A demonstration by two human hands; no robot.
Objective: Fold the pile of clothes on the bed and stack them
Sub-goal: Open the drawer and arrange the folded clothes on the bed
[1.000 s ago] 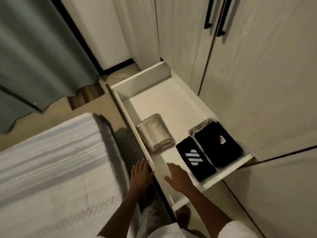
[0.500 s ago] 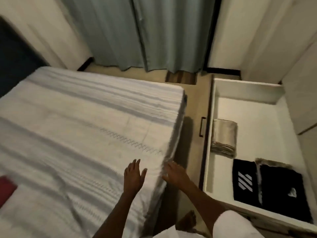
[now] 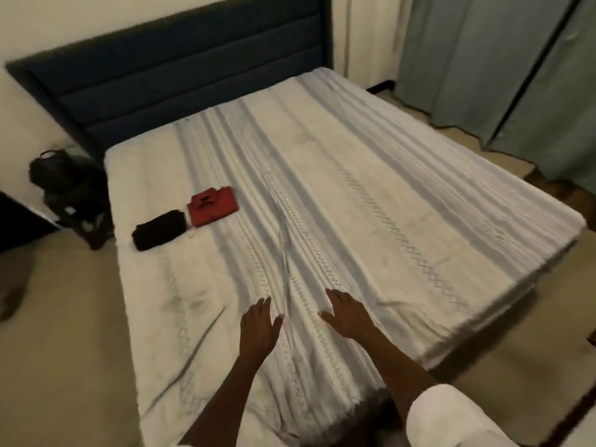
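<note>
A folded red shirt [image 3: 213, 207] lies on the left side of the bed [image 3: 371, 201], and a folded black garment [image 3: 160, 230] sits just left of it near the mattress edge. The bed has a white sheet with pale grey-blue stripes and zigzag stitching. My left hand [image 3: 258, 327] and my right hand [image 3: 346, 312] hover flat, fingers straight, over the near end of the bed, side by side and holding nothing. Both garments are well beyond my hands, up and to the left.
A dark blue padded headboard [image 3: 180, 69] stands at the far end. A black bag [image 3: 69, 188] sits on the floor left of the bed. Grey-green curtains [image 3: 503, 69] hang at the right. Beige floor surrounds the bed.
My view has swung left from the open wardrobe drawer with folded clothes to the whole bed. My hands moved from the drawer edge to over the sheet, still holding nothing.
</note>
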